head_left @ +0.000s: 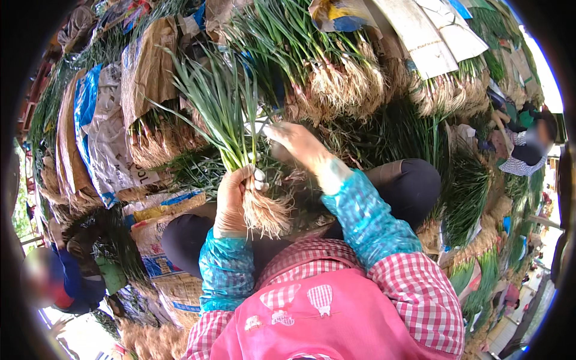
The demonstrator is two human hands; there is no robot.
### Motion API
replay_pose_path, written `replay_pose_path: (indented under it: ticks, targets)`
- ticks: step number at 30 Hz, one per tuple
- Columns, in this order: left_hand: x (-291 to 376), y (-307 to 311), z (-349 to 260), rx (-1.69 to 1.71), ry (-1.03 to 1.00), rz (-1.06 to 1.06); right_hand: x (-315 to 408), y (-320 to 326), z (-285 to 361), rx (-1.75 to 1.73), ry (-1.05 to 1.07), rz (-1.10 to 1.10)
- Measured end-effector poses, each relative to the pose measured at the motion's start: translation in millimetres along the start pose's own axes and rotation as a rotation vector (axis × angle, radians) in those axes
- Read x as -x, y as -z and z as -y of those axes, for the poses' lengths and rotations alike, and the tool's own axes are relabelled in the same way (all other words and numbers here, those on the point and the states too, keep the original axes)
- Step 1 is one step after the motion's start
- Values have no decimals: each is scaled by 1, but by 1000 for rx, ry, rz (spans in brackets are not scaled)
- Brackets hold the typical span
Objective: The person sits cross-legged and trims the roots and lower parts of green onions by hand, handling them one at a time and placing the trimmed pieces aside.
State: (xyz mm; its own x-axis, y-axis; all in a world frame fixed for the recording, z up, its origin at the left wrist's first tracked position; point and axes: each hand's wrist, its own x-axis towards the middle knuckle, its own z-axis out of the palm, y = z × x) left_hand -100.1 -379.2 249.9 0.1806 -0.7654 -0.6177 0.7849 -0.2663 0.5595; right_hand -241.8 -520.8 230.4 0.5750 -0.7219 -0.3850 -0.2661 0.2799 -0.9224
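My left hand [234,198] is closed around a bunch of green onions [231,146]. The leaves point up and to the left, and the pale roots [266,213] hang below the fist. White fingertips, perhaps gloved or taped, show at the stems. My right hand [292,139] is raised just right of the bunch, beside its leaves; its fingers are blurred, and a thin whitish strip shows near them. Whether it grips anything is not clear. Loose leaves lie beneath both hands.
Large bundles of rooted green onions [346,85] lie ahead, partly under sacking. A woven sack [148,72] and a white sack [108,135] cover others at left. Another person [526,148] sits at right, one more person [76,279] at lower left. My bent knees [411,189] flank the work.
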Motion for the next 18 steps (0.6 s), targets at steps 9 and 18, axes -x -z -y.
replay_pose_path:
  ticks: [9, 18]
  targets:
    - [-11, 6, 6, -44, -124, -92, 11, 10, 12, -178, 73, -99]
    - [-9, 0, 6, -296, -112, -133, -12, -2, -3, 789, 373, -179]
